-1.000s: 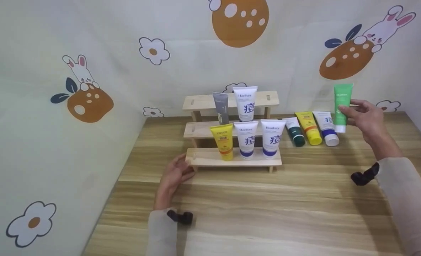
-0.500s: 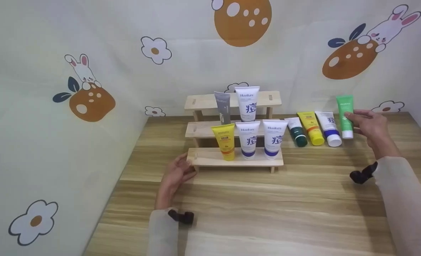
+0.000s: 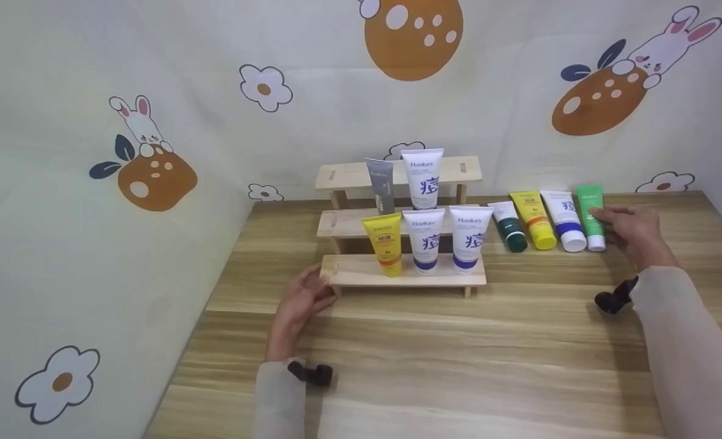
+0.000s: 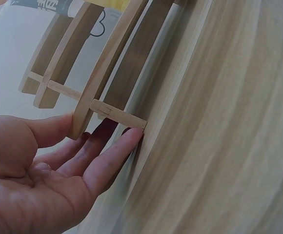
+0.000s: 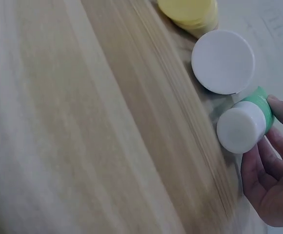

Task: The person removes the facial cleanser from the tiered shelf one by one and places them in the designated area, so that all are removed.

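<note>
My right hand (image 3: 636, 231) pinches a green squeeze tube (image 3: 592, 213) with a white cap, at the right end of a row of tubes on the table. In the right wrist view, the thumb lies on one side of the green tube (image 5: 261, 105) and curled fingers on the other. My left hand (image 3: 300, 299) holds the left end of a three-step wooden display stand (image 3: 361, 271). In the left wrist view, the thumb touches the lowest board's end while fingers curl below it by the leg (image 4: 118, 113).
Beside the green tube lie a white-and-blue tube (image 3: 562, 213), a yellow tube (image 3: 533, 219) and a dark green-and-white tube (image 3: 510, 227). On the stand are a yellow tube (image 3: 385, 244), a grey tube (image 3: 382, 186) and several white-and-blue tubes (image 3: 423, 241). A printed cloth (image 3: 312, 122) hangs behind.
My right hand has lowered the green tube from above the table to beside the white-and-blue tube in the row. The left hand has stayed at the stand's left end.
</note>
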A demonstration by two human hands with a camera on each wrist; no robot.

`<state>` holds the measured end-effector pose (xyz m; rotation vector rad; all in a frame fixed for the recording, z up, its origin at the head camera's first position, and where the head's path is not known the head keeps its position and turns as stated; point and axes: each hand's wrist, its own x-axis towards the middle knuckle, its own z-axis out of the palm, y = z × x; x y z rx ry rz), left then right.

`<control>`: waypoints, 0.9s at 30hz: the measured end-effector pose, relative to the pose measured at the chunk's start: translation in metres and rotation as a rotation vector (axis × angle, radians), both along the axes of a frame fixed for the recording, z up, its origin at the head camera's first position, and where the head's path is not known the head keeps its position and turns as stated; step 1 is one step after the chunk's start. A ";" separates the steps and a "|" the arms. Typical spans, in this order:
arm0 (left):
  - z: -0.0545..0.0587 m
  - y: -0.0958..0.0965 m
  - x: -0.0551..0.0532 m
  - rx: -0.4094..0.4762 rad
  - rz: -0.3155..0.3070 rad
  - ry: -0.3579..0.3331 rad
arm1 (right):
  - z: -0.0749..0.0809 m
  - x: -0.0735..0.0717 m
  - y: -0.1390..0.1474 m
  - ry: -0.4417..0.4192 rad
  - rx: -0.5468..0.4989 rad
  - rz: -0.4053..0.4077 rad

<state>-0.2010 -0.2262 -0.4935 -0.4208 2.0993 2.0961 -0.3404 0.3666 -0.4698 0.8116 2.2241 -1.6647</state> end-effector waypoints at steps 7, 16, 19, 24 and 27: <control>-0.001 0.000 0.001 0.008 0.006 0.012 | -0.001 -0.005 -0.002 -0.026 0.043 0.015; -0.002 0.002 -0.001 0.028 0.008 0.017 | 0.001 -0.006 -0.002 -0.029 0.052 -0.030; -0.001 0.002 -0.001 0.020 0.013 0.004 | 0.001 -0.003 0.000 -0.022 0.033 -0.060; 0.000 0.002 0.000 0.023 0.027 -0.004 | 0.004 0.002 0.006 -0.008 -0.023 -0.063; 0.000 0.001 -0.001 0.027 0.026 -0.005 | 0.008 0.004 0.008 0.010 -0.011 -0.030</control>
